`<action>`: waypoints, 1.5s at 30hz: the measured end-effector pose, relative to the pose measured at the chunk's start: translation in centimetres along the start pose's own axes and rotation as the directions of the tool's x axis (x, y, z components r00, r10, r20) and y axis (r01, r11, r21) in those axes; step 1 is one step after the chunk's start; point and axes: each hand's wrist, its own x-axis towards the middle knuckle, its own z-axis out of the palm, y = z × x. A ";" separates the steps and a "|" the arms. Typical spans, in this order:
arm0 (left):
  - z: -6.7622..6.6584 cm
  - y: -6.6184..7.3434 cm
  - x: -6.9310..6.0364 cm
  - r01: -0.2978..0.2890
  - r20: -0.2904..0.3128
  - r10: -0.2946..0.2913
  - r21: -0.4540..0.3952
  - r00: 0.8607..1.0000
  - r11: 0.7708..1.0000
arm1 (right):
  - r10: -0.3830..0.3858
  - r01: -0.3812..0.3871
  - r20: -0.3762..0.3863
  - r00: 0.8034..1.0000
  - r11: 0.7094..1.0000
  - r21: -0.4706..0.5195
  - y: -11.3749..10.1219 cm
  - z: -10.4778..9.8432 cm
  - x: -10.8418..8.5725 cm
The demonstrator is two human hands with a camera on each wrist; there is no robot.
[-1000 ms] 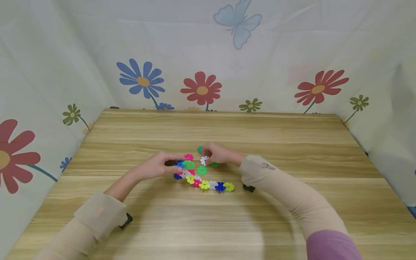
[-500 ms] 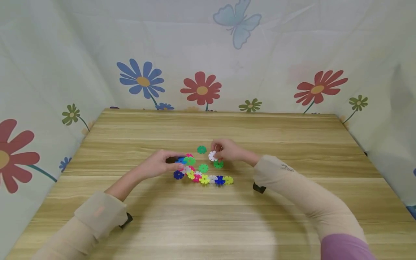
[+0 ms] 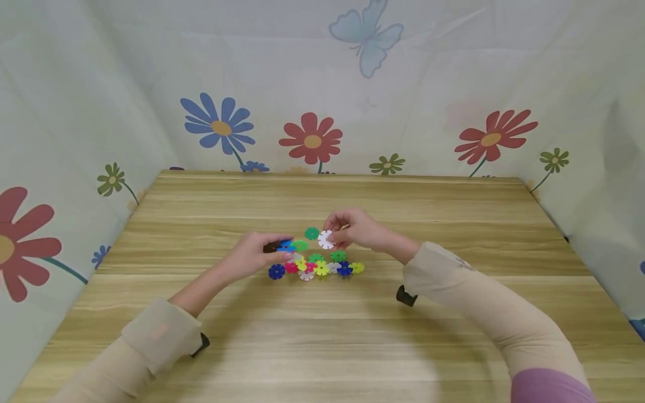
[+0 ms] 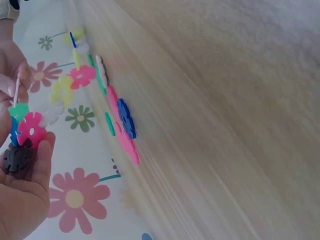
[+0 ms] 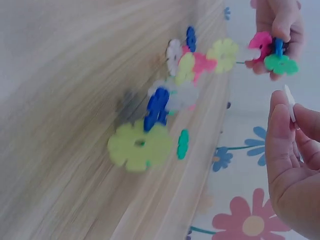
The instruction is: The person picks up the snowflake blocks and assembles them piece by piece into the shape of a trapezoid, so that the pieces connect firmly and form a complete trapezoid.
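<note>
One multicoloured cluster of notched plastic discs (image 3: 287, 248) is pinched in the left hand (image 3: 248, 257) above the wood-grained surface (image 3: 322, 350); the right hand (image 3: 361, 230) pinches a white notched plastic disc (image 3: 325, 239) nearby. Joining seems underway; next, their slots, blurred here, need aligning.

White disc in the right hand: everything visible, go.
The white disc is thin and round, its rim notched into lobes; it looks like plastic. The right hand pinches it between thumb and fingers, above the table. Both wrist views show it nearly edge-on. A gap separates it from the green disc on the cluster in the left hand.
</note>
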 end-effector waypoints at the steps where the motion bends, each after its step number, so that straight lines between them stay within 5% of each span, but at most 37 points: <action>1: 0.1 0.1 0.0 0.000 -0.006 0.000 0.002 1.000 1.000 | 0.004 -0.004 -0.001 1.000 1.000 0.011 -0.2 0.1 -0.2; 9: 0.7 1.0 -0.2 -0.013 -0.052 0.014 0.015 0.999 1.000 | 0.011 -0.012 0.019 1.000 0.998 0.064 -0.8 0.5 -0.9; 21: 1.5 1.7 -0.3 -0.126 -0.090 0.134 0.092 0.987 0.988 | 0.024 -0.026 0.013 1.000 0.992 0.121 -0.7 1.1 -1.4; 38: 2.0 2.0 -0.5 -0.303 -0.115 0.327 0.190 0.938 0.934 | 0.155 -0.124 -0.116 0.981 0.963 0.238 -0.9 2.4 -2.1; 41: 2.1 2.1 -0.4 -0.300 -0.104 0.322 0.187 0.941 0.936 | 0.162 -0.130 -0.112 0.980 0.960 0.249 -0.9 2.5 -2.2; 45: 1.9 2.1 0.2 -0.240 -0.097 0.256 0.151 0.962 0.959 | 0.167 -0.137 -0.082 0.982 0.948 0.288 -0.5 2.0 -1.9</action>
